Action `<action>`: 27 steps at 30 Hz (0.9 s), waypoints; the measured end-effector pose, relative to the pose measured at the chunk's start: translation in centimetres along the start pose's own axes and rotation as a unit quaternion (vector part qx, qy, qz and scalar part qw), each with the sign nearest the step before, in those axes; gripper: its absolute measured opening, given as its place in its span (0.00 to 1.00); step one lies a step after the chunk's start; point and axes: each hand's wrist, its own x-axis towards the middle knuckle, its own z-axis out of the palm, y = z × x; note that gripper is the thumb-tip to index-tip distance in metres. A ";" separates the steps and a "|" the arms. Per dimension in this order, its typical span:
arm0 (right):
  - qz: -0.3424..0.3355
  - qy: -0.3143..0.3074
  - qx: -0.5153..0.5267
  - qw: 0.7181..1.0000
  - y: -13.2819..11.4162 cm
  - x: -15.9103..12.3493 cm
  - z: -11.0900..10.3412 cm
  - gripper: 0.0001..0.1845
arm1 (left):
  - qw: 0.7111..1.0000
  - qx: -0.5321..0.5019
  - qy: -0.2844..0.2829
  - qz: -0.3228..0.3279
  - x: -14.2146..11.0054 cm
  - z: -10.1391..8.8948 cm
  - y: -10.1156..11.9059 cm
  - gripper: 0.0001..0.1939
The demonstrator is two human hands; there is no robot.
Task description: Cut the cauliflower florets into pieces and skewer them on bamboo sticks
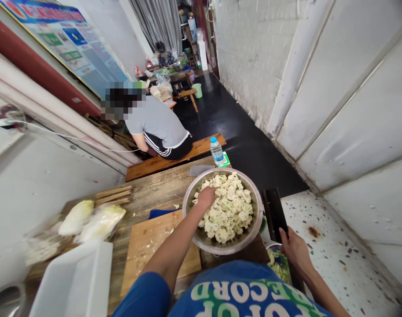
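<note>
My left hand (206, 197) reaches into a large metal bowl (256, 207) full of cauliflower florets (230, 211), fingers curled down onto the florets at the bowl's left side. My right hand (295, 251) grips the handle of a dark cleaver (274, 210), held off the table's right edge with the blade pointing away from me. A wooden cutting board (151, 244) with small scraps lies left of the bowl on the wooden table (157, 189).
Two bagged cabbages (91, 220) and a white tray (75, 281) sit at the left. A water bottle (216, 151) stands beyond the bowl. A person in a grey shirt (157, 125) sits on a bench; another person sits further back. A bowl of green scraps (280, 264) is below the cleaver.
</note>
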 end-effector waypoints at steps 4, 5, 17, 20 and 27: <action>0.004 -0.017 0.011 1.000 0.0 0.0 0.1 0.14 | 0.999 0.021 -0.022 -0.044 0.7 -0.1 1.3 0.15; 0.004 -0.020 0.011 1.000 -0.1 0.0 0.1 0.14 | 0.998 0.020 -0.025 -0.046 0.7 -0.3 1.6 0.15; 0.030 -0.006 0.007 1.000 0.5 -0.1 -0.1 0.13 | 0.954 -0.254 -0.142 0.068 -3.2 -4.9 -0.4 0.15; 0.020 -0.003 0.015 1.000 0.7 -0.3 0.1 0.13 | 0.981 -0.194 0.000 0.027 -0.5 -4.4 -0.5 0.18; 0.029 -0.009 0.010 0.999 0.1 -0.6 0.2 0.12 | 0.999 0.034 0.043 0.004 2.8 0.1 0.9 0.38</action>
